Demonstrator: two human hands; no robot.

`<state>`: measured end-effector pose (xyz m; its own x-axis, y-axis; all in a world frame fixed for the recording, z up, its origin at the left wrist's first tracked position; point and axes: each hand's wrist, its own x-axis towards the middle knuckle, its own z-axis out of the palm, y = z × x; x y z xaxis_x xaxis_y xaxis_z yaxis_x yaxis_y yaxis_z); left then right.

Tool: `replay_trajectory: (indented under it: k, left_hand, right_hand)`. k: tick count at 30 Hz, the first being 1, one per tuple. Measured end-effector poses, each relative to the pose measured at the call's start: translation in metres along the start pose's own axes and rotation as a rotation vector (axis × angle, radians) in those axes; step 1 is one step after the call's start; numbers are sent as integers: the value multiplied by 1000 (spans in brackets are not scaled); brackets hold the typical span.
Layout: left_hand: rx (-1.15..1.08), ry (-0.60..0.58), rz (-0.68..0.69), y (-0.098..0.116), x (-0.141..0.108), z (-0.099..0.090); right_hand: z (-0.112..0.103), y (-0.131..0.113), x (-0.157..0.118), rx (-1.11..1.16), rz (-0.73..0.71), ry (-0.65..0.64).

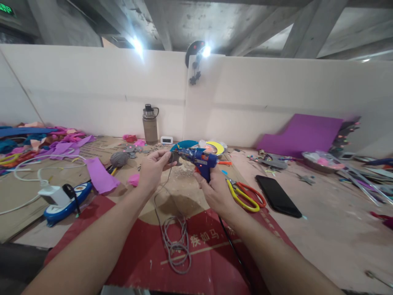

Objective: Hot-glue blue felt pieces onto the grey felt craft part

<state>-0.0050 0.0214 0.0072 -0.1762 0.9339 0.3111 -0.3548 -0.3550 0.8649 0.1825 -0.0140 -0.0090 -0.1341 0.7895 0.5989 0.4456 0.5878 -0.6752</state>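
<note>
Glue gun (202, 164), blue, sits in the right hand (217, 186), its fingers wrapped around the handle and its nozzle pointing toward the left hand (154, 166). There, thumb and fingers pinch a small dark grey piece (175, 158) right by the nozzle; whether the two touch, I cannot tell. Both are held up over the tabletop (331, 237), in front of the wearer.

Thin grey cord (177, 246) runs down from the left hand to a loose coil on red cardboard (132, 258). A black cable (229, 237) trails below the right hand. Just beside that hand lie scissors with yellow handles (245, 200) and orange-red handles (254, 193), then a black phone (278, 196).

On the left are a ball of grey yarn (119, 159), a strip of purple fabric (101, 175) and a blue power strip (69, 207) with a white adapter (55, 196) plugged in. Farther back, a bottle (150, 128) stands upright near the white partition (92, 90).
</note>
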Motion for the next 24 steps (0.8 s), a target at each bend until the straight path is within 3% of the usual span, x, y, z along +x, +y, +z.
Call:
replay_trajectory:
  k: [9, 24]
  left_hand:
    - [90, -23, 61, -2, 2, -3]
    - [96, 21, 87, -2, 3, -5]
  right_hand:
    - [3, -1, -1, -15, -49, 12]
    - [0, -2, 0, -36, -9, 29]
